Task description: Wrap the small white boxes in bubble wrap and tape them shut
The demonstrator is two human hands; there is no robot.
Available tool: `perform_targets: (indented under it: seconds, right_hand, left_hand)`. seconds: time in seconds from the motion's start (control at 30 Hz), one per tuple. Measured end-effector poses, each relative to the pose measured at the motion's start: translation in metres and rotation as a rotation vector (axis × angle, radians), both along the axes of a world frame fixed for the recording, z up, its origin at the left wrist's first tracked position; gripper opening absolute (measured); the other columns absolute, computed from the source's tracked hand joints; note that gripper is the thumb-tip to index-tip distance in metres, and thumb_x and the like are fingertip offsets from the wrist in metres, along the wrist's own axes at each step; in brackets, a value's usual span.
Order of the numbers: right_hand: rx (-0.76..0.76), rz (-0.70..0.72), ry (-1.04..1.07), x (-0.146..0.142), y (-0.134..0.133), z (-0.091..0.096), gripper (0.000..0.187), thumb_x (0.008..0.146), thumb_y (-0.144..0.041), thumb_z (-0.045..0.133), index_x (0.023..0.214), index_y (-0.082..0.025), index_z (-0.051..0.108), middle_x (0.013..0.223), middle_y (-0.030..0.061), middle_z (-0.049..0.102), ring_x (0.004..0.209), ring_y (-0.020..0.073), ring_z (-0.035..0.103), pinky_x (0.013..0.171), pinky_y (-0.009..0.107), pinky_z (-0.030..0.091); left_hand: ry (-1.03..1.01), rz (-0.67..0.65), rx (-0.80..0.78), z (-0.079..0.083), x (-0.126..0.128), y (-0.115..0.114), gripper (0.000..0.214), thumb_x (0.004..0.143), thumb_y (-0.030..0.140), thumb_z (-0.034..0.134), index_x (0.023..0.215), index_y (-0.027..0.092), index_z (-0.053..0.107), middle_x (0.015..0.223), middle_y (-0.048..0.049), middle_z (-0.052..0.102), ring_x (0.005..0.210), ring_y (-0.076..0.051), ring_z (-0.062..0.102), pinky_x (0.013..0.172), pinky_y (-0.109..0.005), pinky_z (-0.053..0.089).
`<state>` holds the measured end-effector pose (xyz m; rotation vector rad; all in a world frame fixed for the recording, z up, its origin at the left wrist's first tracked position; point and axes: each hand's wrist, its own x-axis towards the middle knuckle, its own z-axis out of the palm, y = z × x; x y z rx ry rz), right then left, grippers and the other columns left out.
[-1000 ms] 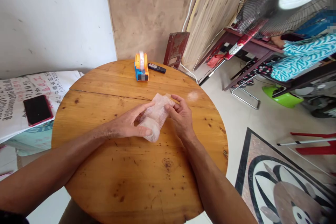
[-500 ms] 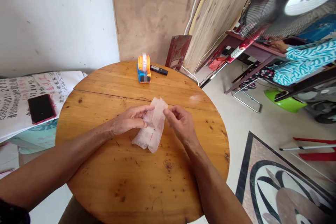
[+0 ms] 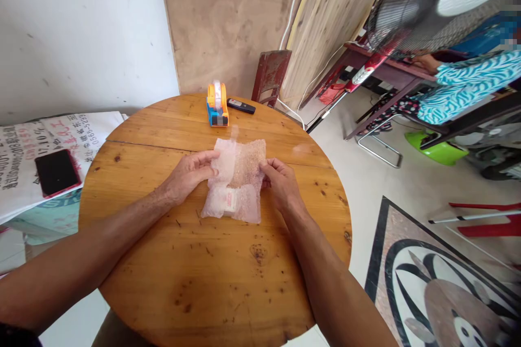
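Note:
A sheet of pinkish bubble wrap [image 3: 247,165] lies spread on the round wooden table [image 3: 220,282]. A small white box [image 3: 230,199] with red print shows through its lower part. My left hand [image 3: 191,174] pinches the wrap's left edge between thumb and fingers. Across from it, my right hand [image 3: 280,179] grips the right edge. Beyond the wrap, a blue and orange tape dispenser [image 3: 217,104] with a roll of tape stands upright. Beside the dispenser is a slim black object [image 3: 241,105], its kind unclear.
A phone [image 3: 58,172] rests on printed sacks left of the table. Behind the table stands a dark red wooden chair [image 3: 271,76]. To the right are a standing fan [image 3: 423,5] and a person in a patterned sleeve [image 3: 472,84] at a desk.
The bubble wrap has been unfolded from a narrow strip into a wider sheet, and the white box shows more clearly. My hands have moved farther apart. The view has shifted slightly.

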<state>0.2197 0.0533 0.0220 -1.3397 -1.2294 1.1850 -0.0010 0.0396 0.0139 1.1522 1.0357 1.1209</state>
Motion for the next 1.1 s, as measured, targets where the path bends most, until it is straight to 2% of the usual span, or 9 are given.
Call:
perform_targets:
  seconds: [0.07, 0.17, 0.3, 0.43, 0.63, 0.77, 0.87, 0.97, 1.1]
  right_hand:
    - [-0.073, -0.029, 0.079, 0.000, 0.004, -0.003, 0.026, 0.068, -0.042, 0.065, 0.066, -0.021, 0.051, 0.058, -0.0031, 0.053, 0.047, 0.0109, 0.046, 0.045, 0.024, 0.039]
    - [-0.089, -0.045, 0.115, -0.001, 0.007, -0.007, 0.027, 0.066, -0.042, 0.068, 0.065, -0.022, 0.051, 0.056, -0.0032, 0.052, 0.046, 0.0111, 0.046, 0.043, 0.024, 0.039]
    - [-0.071, -0.026, 0.133, -0.003, 0.008, -0.008, 0.030, 0.065, -0.044, 0.071, 0.065, -0.021, 0.052, 0.058, -0.0023, 0.054, 0.049, 0.0122, 0.048, 0.047, 0.025, 0.040]
    - [-0.012, 0.069, 0.230, -0.005, 0.006, -0.003, 0.031, 0.066, -0.046, 0.074, 0.068, -0.021, 0.055, 0.064, -0.0020, 0.057, 0.056, 0.0131, 0.050, 0.057, 0.027, 0.044]
    - [0.063, 0.146, 0.227, -0.012, -0.001, 0.007, 0.033, 0.069, -0.048, 0.073, 0.069, -0.022, 0.052, 0.067, -0.0021, 0.057, 0.062, 0.0140, 0.053, 0.065, 0.028, 0.046]
    - [0.027, 0.141, 0.204, -0.012, 0.000, 0.006, 0.035, 0.069, -0.051, 0.069, 0.069, -0.023, 0.049, 0.068, -0.0014, 0.056, 0.060, 0.0148, 0.051, 0.062, 0.028, 0.045]
    - [0.061, 0.069, 0.090, -0.008, 0.005, -0.001, 0.033, 0.072, -0.051, 0.064, 0.069, -0.023, 0.047, 0.063, -0.0021, 0.052, 0.056, 0.0143, 0.047, 0.057, 0.028, 0.042]
    - [0.131, -0.019, -0.112, 0.001, 0.011, -0.010, 0.029, 0.075, -0.048, 0.059, 0.067, -0.023, 0.047, 0.058, -0.0040, 0.045, 0.052, 0.0133, 0.041, 0.052, 0.026, 0.035]
    - [0.215, -0.081, -0.352, 0.012, 0.017, -0.016, 0.018, 0.077, -0.040, 0.056, 0.082, -0.023, 0.053, 0.054, -0.0059, 0.046, 0.051, 0.0139, 0.041, 0.052, 0.026, 0.032]
  left_hand:
    - [0.045, 0.036, 0.004, 0.000, -0.001, 0.002, 0.051, 0.065, 0.032, 0.070, 0.112, 0.012, 0.065, 0.097, -0.0056, 0.070, 0.091, -0.022, 0.063, 0.088, -0.038, 0.046]
    - [0.165, 0.087, 0.043, -0.001, -0.002, 0.004, 0.052, 0.067, 0.038, 0.068, 0.112, 0.012, 0.064, 0.092, -0.0052, 0.067, 0.087, -0.021, 0.061, 0.083, -0.036, 0.047]
    - [0.433, 0.212, 0.245, 0.003, -0.004, 0.000, 0.045, 0.070, 0.043, 0.069, 0.105, 0.016, 0.062, 0.086, -0.0015, 0.057, 0.074, -0.014, 0.053, 0.070, -0.029, 0.044]
    - [0.550, 0.083, 0.284, 0.008, -0.001, -0.007, 0.052, 0.067, 0.044, 0.073, 0.110, 0.019, 0.057, 0.076, 0.0037, 0.049, 0.061, -0.011, 0.045, 0.059, -0.026, 0.040]
    - [0.617, 0.088, 0.303, 0.005, 0.001, -0.005, 0.051, 0.066, 0.037, 0.072, 0.111, 0.018, 0.057, 0.079, 0.0024, 0.052, 0.064, -0.012, 0.049, 0.062, -0.028, 0.043]
    - [0.598, 0.057, 0.316, 0.000, 0.000, -0.002, 0.031, 0.067, 0.025, 0.063, 0.098, 0.018, 0.062, 0.073, 0.0024, 0.056, 0.060, -0.011, 0.049, 0.059, -0.026, 0.041]
    - [0.509, 0.056, 0.287, -0.002, -0.004, 0.002, 0.013, 0.068, 0.025, 0.055, 0.077, 0.018, 0.062, 0.067, 0.0010, 0.059, 0.059, -0.012, 0.050, 0.058, -0.025, 0.040]
    - [0.458, 0.163, 0.227, 0.000, -0.014, 0.009, 0.012, 0.067, 0.028, 0.053, 0.069, 0.018, 0.058, 0.063, 0.0013, 0.058, 0.057, -0.012, 0.050, 0.055, -0.025, 0.038]
    - [0.687, 0.247, 0.133, 0.007, -0.028, 0.016, 0.015, 0.067, 0.033, 0.057, 0.074, 0.020, 0.059, 0.060, 0.0021, 0.056, 0.056, -0.015, 0.050, 0.052, -0.025, 0.033]
